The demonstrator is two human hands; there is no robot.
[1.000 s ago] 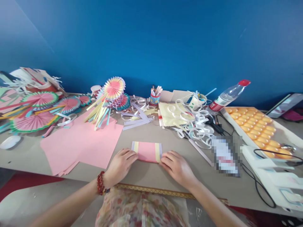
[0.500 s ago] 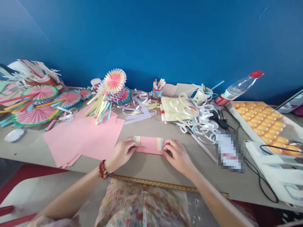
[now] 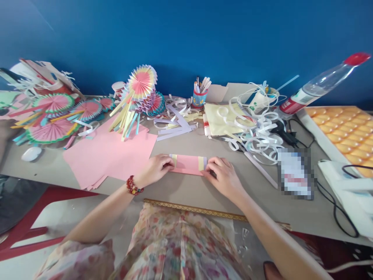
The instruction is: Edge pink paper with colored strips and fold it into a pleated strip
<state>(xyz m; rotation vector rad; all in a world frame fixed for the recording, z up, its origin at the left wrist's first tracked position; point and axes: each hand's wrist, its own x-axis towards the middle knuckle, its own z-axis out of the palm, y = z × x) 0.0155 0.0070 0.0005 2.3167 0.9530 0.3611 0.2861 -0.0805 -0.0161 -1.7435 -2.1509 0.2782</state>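
Straight in front of me a small pink sheet of paper (image 3: 188, 163) lies on the table, with pale yellow and lilac strips along its two short ends. A narrow fold runs along its near edge. At the left end my left hand (image 3: 157, 167), with a red beaded bracelet above it, pinches the near corner. The opposite corner is pinched by my right hand (image 3: 223, 175), its fingers curled. Larger pink sheets (image 3: 116, 155) lie just left of my left hand. Cut purple strips (image 3: 177, 130) are scattered beyond the folded piece.
Pleated paper fans (image 3: 52, 126) crowd the left, near a white mouse (image 3: 31, 154). A pen cup (image 3: 199, 97) stands at the back. Curled white paper strips (image 3: 262, 132), a tilted-looking bottle (image 3: 314, 91) and black cables are on the right. A patterned ruler-like strip (image 3: 198, 209) lines the near edge.
The view has shifted, so most things appear higher and the right-side things farther right. Both hands keep their pinch on the pink paper's ends. At the far left, part of another person now shows.
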